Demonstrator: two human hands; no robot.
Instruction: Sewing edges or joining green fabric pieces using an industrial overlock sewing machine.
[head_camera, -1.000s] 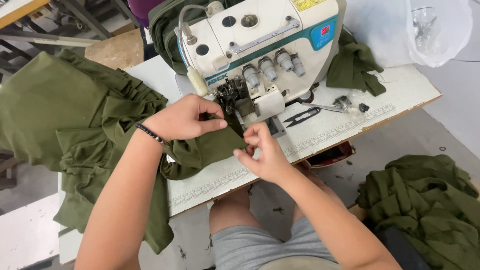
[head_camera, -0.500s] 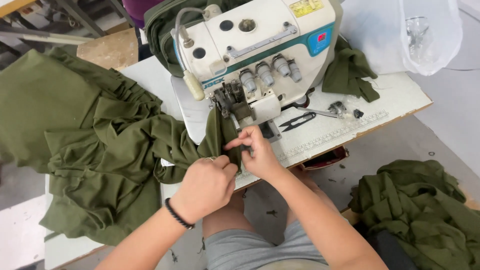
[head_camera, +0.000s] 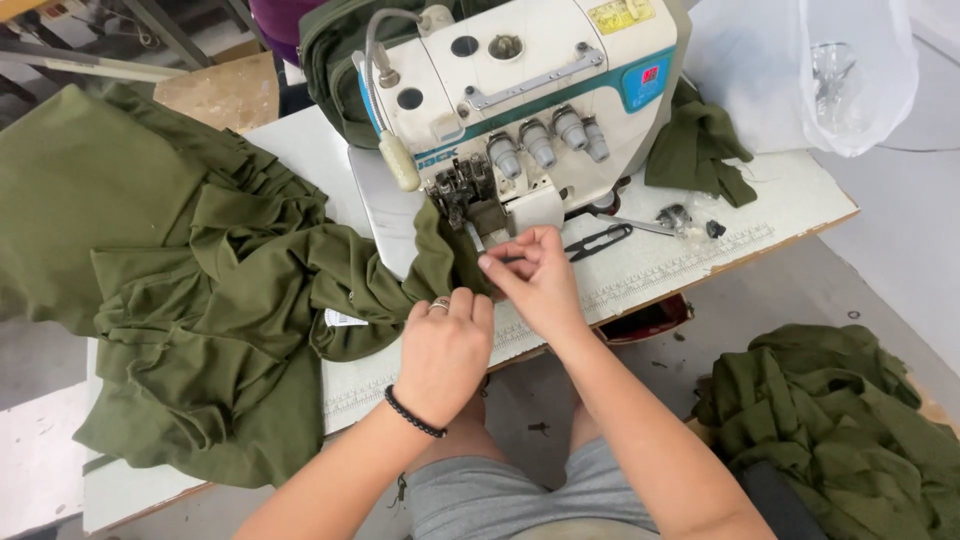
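White tabletop (head_camera: 700, 250) stretches under me, with a cream sewing machine (head_camera: 520, 100) standing at its far side. Olive green cloth (head_camera: 200, 300) spills off the table's left edge in a big rumpled heap, and one end of it runs up to the machine's foot. My left hand (head_camera: 445, 345) rests palm down on that end near the table's front edge, fingers together and flat, a black bead bracelet on the wrist. My right hand (head_camera: 535, 275) sits just beside it, closer to the machine, fingertips pinched on the cloth's edge. Black snips (head_camera: 598, 240) lie on the table right of my hands. Another green pile (head_camera: 840, 420) sits on the floor to my right.
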